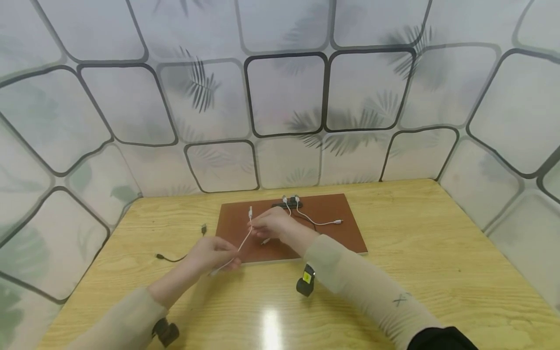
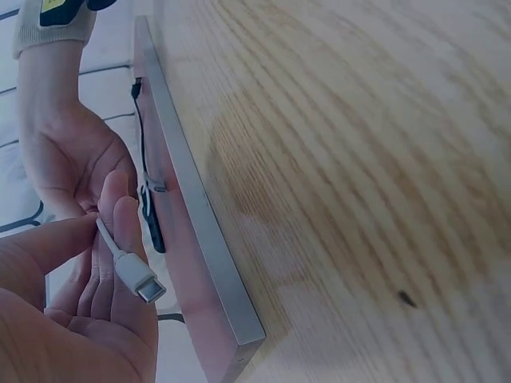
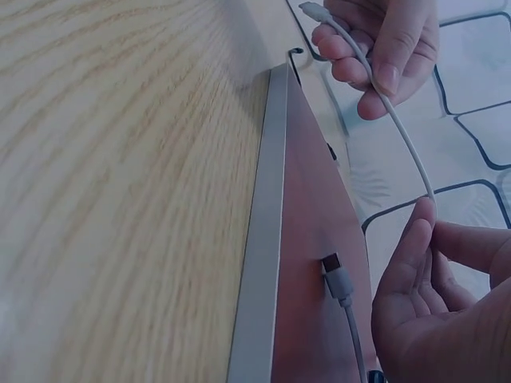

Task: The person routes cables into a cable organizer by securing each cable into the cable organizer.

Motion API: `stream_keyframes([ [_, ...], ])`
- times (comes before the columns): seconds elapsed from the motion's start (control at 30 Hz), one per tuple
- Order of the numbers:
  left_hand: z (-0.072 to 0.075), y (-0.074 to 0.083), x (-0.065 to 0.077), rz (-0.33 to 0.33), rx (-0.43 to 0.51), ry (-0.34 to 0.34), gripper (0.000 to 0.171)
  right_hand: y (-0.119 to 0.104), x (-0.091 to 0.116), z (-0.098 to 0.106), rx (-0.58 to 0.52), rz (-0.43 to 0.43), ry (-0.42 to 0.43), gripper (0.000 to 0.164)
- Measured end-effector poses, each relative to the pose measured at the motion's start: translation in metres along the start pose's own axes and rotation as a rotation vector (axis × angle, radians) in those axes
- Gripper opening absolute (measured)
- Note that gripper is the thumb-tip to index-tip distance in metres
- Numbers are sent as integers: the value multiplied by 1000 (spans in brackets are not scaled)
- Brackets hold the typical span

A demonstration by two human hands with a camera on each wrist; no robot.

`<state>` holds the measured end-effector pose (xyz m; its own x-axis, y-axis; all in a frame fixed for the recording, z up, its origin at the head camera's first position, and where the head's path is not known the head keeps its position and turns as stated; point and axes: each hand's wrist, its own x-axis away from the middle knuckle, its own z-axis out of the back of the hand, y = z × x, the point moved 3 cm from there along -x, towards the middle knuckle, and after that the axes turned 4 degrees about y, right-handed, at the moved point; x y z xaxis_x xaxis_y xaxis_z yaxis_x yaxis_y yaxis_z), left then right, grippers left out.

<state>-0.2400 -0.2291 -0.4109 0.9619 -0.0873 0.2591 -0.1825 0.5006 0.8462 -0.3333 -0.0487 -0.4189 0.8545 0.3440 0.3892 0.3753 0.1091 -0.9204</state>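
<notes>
A short white USB cable (image 1: 245,239) is stretched between the two hands above the front left of a brown board. My left hand (image 1: 214,253) pinches it near the lower end between thumb and fingers. Beyond those fingertips a white USB-C plug (image 2: 140,277) sticks out. Further up, my right hand (image 1: 273,222) pinches the same cable with thumb and forefinger, and the other plug (image 1: 251,212) points up and away above that hand. Close under the right hand, another white cable's USB-A plug (image 3: 337,279) shows over the board.
The brown board (image 1: 323,243) lies on the wooden table (image 1: 420,253). At its back edge, a black hub strip (image 1: 280,206) has two white cables plugged in; one white cable (image 1: 321,224) runs right. A black cable (image 1: 172,259) lies left of the board.
</notes>
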Motion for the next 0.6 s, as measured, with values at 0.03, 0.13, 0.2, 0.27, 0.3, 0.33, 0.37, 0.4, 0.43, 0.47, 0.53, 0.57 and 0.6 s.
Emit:
stream_keyframes([
  [0.03, 0, 1, -1, 4, 0, 1, 21, -1, 0, 1, -2, -2, 3, 24],
  [0.13, 0, 3, -4, 18, -2, 1, 22, -2, 0, 4, -10, -7, 14, 24],
  [0.2, 0, 3, -7, 28, 6, -1, 23, -4, 0, 6, -15, -11, 21, 24],
  [0.27, -1, 3, -9, 43, 14, 2, 24, -5, -1, 8, -20, -16, 27, 24],
  [0.3, -2, 3, -11, 48, 23, 4, 24, -6, -1, 9, -23, -20, 31, 25],
  [0.33, -2, 3, -12, 53, 29, 8, 24, -6, -1, 10, -25, -23, 34, 25],
  [0.37, -3, 3, -14, 57, 33, 12, 24, -7, -1, 11, -21, -24, 37, 25],
  [0.4, -4, 4, -15, 60, 40, 14, 23, -7, -2, 13, -16, -23, 41, 25],
  [0.43, -5, 5, -15, 59, 45, 13, 24, -7, -2, 14, -14, -24, 44, 25],
  [0.47, -6, 6, -16, 55, 50, 10, 24, -8, -2, 15, -8, -23, 46, 25],
  [0.53, -7, 7, -18, 45, 63, 3, 24, -9, -2, 18, 3, -23, 51, 26],
  [0.57, -8, 8, -19, 39, 67, 0, 25, -9, -2, 19, 6, -23, 54, 26],
  [0.6, -8, 10, -20, 34, 70, -1, 25, -10, -2, 21, 5, -23, 57, 26],
])
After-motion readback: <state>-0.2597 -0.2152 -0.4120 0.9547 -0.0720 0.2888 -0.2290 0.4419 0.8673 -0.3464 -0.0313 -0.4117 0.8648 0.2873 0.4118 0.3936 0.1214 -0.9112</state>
